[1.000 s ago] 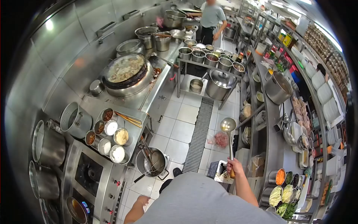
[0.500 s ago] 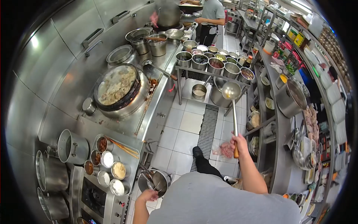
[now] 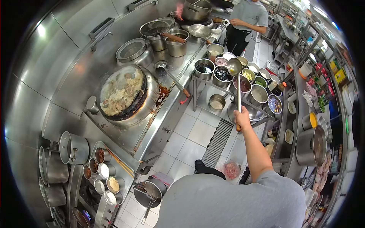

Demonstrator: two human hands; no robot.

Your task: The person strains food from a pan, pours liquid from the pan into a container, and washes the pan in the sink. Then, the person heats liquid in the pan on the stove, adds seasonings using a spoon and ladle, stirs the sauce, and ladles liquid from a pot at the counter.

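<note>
My right hand point(image 3: 242, 116) is wrapped round the wooden end of a long-handled ladle point(image 3: 239, 91), with the arm stretched forward. The ladle's bowl hangs over the stand of seasoning pots, with a little yellowish stuff in it. Beneath and around the bowl are a pot of dark liquid point(image 3: 222, 75), a pot of reddish sauce point(image 3: 243, 84) and a pot of pale green-yellow pieces point(image 3: 248, 75). Whether the bowl touches any of them I cannot tell. Nothing of my left hand shows; it is out of the frame or behind my body.
A wok of food point(image 3: 123, 91) steams on the left range, beside a second ladle point(image 3: 173, 78). Low at my left stands a bucket with utensils point(image 3: 154, 192). A bag of pinkish meat point(image 3: 231, 170) lies on the floor. A co-worker point(image 3: 249, 19) stands beyond the pots.
My right hand has carried the ladle forward, its bowl now over the seasoning pots. My left hand has left the view from beside the bucket. My view has shifted, and the co-worker faces differently.
</note>
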